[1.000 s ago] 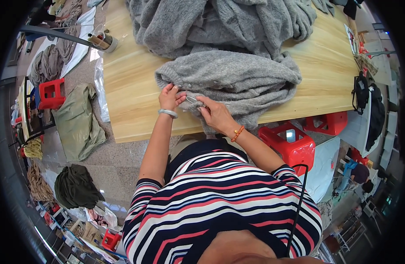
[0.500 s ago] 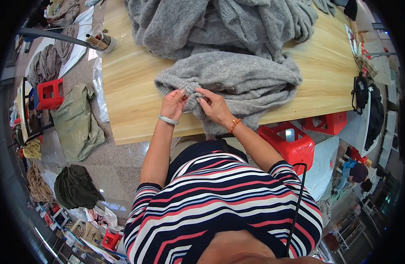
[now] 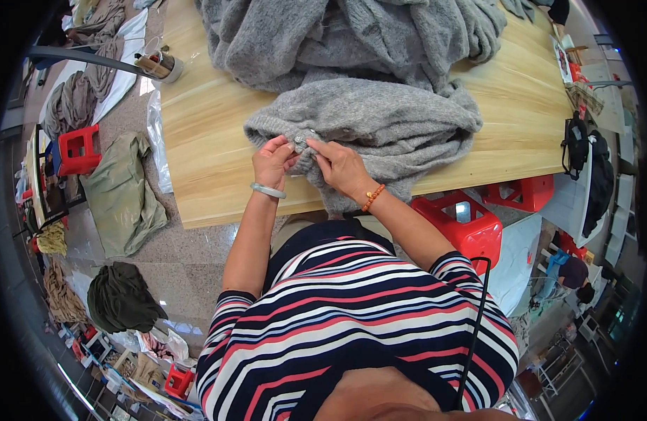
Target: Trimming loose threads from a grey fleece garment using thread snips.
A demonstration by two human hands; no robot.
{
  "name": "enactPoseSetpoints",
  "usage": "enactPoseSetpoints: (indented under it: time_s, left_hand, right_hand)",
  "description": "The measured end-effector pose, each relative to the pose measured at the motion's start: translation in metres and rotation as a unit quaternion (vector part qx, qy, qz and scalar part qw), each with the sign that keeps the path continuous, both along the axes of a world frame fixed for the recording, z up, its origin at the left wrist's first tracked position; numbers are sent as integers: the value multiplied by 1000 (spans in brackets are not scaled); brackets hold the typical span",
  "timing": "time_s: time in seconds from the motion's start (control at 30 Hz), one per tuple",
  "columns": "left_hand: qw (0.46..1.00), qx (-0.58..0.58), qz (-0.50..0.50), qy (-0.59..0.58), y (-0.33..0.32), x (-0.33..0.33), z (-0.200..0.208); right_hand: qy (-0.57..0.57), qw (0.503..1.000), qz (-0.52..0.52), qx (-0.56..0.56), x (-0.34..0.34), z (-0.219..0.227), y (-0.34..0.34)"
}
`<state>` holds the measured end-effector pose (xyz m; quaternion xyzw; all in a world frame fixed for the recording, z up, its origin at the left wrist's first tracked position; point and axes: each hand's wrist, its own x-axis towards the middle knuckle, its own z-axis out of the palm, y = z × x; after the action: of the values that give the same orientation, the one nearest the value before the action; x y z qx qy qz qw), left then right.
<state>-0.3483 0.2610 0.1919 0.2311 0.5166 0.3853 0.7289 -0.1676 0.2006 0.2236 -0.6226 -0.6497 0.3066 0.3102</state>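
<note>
Grey garment (image 3: 386,112), yellowish wood-grain table (image 3: 214,140), navy shirt (image 3: 358,309) with white and coral stripes

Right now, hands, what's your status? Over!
Left hand, right hand: both on fuzzy grey knitted garment, small silvery item between. Garment rumpled on pale wooden table. Grey knit pile beyond.

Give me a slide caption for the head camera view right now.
Left hand and right hand close together at a gray knit garment on a wood-grain table.

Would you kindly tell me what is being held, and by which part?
The left hand and right hand hold the grey knit garment near its ribbed left end.
</note>
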Motion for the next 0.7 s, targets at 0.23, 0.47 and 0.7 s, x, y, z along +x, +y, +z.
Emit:
enactPoseSetpoints:
  time_s: [0.23, 0.47, 0.7]
  left_hand:
    - [996, 83, 11, 27, 1, -1, -3]
    - [933, 285, 36, 217, -23, 15, 9]
    - [782, 467, -154, 382, -54, 27, 60]
  right_hand:
    - [126, 989, -56, 57, 0, -5, -19]
    - [206, 974, -67, -62, 3, 10, -25]
    - [172, 981, -56, -73, 4, 20, -29]
